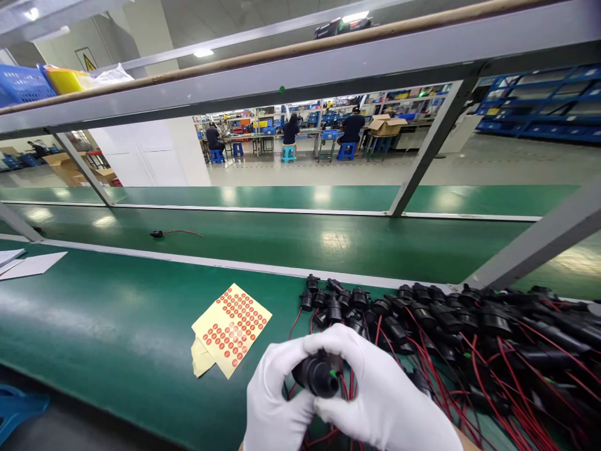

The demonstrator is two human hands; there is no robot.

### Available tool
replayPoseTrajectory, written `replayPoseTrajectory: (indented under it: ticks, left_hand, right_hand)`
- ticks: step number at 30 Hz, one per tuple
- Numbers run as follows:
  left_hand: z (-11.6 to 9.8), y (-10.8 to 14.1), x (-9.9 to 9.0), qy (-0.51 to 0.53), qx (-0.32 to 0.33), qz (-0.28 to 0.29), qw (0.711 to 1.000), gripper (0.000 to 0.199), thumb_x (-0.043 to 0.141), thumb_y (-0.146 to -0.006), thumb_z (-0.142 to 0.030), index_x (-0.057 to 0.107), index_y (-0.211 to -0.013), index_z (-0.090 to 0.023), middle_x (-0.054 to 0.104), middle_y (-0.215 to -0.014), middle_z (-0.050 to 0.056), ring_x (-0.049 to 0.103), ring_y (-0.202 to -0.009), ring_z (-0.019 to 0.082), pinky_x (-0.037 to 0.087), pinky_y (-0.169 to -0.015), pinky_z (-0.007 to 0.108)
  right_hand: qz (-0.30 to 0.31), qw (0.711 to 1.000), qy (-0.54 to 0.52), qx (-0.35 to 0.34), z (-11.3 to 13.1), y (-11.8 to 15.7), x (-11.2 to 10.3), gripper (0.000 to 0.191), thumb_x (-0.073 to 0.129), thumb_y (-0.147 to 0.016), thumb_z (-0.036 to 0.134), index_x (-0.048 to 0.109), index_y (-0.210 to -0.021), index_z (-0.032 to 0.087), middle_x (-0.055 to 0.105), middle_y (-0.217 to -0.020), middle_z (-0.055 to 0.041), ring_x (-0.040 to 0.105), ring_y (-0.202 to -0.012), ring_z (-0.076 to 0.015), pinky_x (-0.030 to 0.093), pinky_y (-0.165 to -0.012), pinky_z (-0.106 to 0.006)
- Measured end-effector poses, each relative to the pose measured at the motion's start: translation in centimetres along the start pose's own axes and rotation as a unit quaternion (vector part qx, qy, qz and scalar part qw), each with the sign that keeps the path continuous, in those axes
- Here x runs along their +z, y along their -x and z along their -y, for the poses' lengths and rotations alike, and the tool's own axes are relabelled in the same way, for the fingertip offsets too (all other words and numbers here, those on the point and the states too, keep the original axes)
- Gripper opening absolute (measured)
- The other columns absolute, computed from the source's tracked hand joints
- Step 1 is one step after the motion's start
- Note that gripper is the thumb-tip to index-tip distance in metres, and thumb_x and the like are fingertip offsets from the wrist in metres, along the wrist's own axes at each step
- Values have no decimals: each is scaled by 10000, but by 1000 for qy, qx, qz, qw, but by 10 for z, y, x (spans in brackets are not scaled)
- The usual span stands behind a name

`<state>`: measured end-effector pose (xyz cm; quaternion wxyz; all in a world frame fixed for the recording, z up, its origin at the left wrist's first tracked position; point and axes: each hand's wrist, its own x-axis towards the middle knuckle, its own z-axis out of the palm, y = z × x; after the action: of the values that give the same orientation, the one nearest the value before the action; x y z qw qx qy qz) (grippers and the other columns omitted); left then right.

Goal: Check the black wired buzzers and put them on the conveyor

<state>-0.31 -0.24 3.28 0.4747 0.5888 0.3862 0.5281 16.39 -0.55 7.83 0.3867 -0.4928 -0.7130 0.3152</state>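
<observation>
Both my hands wear white gloves and meet around a small black pump-like unit [317, 378] at the lower middle. It has a rounded body with a green dot on its near end. My left hand [278, 398] curls around its left side, with thumb and fingers closed on it. From the right, my right hand [370, 391] grips the same unit, fingers arched over the top and thumb below. Beside them is a heap of similar black units [441, 316] with red and black wires. A yellow sheet of round red stickers [235, 326] lies left of my hands, several spots bare.
The green bench [117, 319] runs across the view. A white ledge and grey posts separate it from a green conveyor strip [263, 241], where one wired black unit [157, 233] lies. White papers [35, 264] sit far left. Several people work at distant benches.
</observation>
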Motion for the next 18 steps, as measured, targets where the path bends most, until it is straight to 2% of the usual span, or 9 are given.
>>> replayPoseTrajectory:
  ticks: [2,4,7,10,13,15,16,17,18]
  left_hand:
    - [-6,4,3,-63,-35,-69,995,370,861,-705,-418,785,-1044,-290,761,-1111,74,631,-1095,309,438,-1021,379]
    - [-7,4,4,-96,-85,-89,988,407,886,-658,-446,779,-1014,-279,758,-1104,86,623,-1101,319,423,-1035,385]
    - [-3,-3,3,14,-162,0,987,487,782,-711,-619,754,-996,-225,764,-912,81,664,-784,240,505,-794,336]
    - [9,-11,5,212,-252,123,936,647,551,-838,-737,725,-1029,-144,635,-571,5,524,-474,121,419,-537,243]
    - [20,-13,6,289,-274,155,904,675,484,-892,-716,714,-1109,-120,702,-678,51,642,-605,166,502,-633,274]
    - [25,-15,-2,263,-237,101,930,611,527,-903,-663,700,-1179,-147,766,-1005,116,711,-906,242,539,-875,352]
    - [27,-17,-9,236,-213,56,947,580,561,-898,-637,693,-1203,-162,744,-1150,127,688,-1057,268,503,-991,378]
    - [29,-19,-19,207,-192,7,959,558,600,-885,-616,689,-1214,-174,712,-1245,129,646,-1172,282,453,-1077,391]
    - [31,-22,-30,179,-178,-37,967,545,641,-866,-596,689,-1213,-179,689,-1297,131,607,-1246,291,413,-1128,396]
  right_hand:
    - [17,995,-89,48,-3,-5,-2,308,669,-638,273,622,-942,251,671,-910,-36,635,-830,-252,524,-781,-378]
    - [30,979,-185,83,-11,-9,-3,341,700,-686,459,603,-929,240,653,-899,-40,627,-811,-256,528,-745,-377]
    - [60,945,-298,117,-25,-8,9,540,711,-739,627,561,-1101,254,655,-925,-33,644,-739,-226,523,-691,-360]
    - [115,915,-356,153,-33,-6,30,582,732,-728,575,467,-1142,263,629,-719,37,604,-506,-172,490,-536,-309]
    - [128,941,-260,174,-26,-18,28,343,647,-754,470,473,-950,248,597,-635,56,543,-392,-150,440,-419,-280]
    - [42,987,-93,124,-12,-43,0,207,600,-788,391,530,-914,242,641,-721,15,597,-493,-172,489,-492,-314]
    - [-36,997,23,57,-4,-61,-20,183,621,-796,365,587,-924,238,672,-857,-34,652,-684,-209,534,-635,-351]
    - [-150,979,138,-13,4,-83,-42,190,614,-831,389,622,-935,230,669,-943,-81,652,-856,-260,530,-767,-399]
    - [-240,937,249,-48,11,-107,-64,223,608,-865,404,643,-964,208,659,-1019,-129,618,-1000,-308,500,-874,-441]
